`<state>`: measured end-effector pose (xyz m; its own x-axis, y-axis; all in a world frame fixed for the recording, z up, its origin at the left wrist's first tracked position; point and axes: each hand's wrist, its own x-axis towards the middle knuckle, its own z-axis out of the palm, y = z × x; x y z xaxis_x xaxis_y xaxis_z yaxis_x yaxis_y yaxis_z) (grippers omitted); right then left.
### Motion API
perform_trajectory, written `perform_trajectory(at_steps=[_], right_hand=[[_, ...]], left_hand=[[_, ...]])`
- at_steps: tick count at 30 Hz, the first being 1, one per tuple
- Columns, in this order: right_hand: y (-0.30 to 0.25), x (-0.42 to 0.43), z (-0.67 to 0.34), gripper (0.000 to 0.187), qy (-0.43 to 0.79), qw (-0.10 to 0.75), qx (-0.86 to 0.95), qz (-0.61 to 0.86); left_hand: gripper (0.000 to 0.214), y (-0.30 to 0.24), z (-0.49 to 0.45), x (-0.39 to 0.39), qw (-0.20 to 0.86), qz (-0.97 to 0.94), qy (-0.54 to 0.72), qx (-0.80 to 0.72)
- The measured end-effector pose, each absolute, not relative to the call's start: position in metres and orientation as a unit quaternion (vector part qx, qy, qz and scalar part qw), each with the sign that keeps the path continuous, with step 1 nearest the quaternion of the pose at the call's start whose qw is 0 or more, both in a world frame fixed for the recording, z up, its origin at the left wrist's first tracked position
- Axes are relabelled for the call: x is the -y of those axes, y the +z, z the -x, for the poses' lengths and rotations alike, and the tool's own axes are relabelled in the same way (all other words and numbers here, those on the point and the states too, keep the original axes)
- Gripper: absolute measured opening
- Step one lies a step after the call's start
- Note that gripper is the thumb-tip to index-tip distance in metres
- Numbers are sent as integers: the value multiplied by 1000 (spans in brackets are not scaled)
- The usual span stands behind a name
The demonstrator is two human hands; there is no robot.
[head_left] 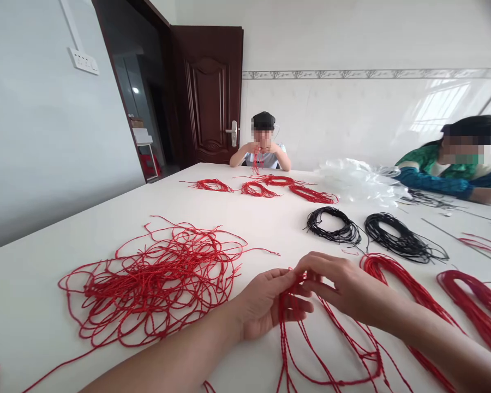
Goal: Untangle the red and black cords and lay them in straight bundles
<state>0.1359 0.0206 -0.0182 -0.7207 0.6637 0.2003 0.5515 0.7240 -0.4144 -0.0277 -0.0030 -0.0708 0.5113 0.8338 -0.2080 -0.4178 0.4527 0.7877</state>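
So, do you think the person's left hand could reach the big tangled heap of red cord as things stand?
Probably yes: the left hand sits right beside the tangled heap of red cord, with only bare white tabletop between them. It holds red strands, though.

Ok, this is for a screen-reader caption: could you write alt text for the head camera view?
The left hand and right hand pinch looped red cords on a white table, beside a tangled red cord pile. Black cord coils and more red bundles lie nearby. Two other people sit at the table: one opposite holding red cord, one at right.
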Motion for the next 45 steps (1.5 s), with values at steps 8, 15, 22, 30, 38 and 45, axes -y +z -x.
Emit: perform_trajectory(at_steps=[8,15,22,30,38,45], right_hand=[[-21,-23,-140,17,170,170,913,330],[-15,-28,-142,22,246,137,888,364],[-19,-77,-28,23,183,134,912,341],[-20,-117,60,15,198,197,899,338],[62,-112,53,14,211,463,812,287],[121,-113,22,6,289,599,711,228]], left_hand=[[28,-78,26,6,776,-394,393,-297],[29,-81,22,5,785,-385,389,-291],[34,-84,23,-1,822,-350,366,-261],[41,-91,26,0,822,-388,355,-218],[27,-88,33,5,831,-415,323,-183],[20,-85,33,5,824,-427,308,-208]])
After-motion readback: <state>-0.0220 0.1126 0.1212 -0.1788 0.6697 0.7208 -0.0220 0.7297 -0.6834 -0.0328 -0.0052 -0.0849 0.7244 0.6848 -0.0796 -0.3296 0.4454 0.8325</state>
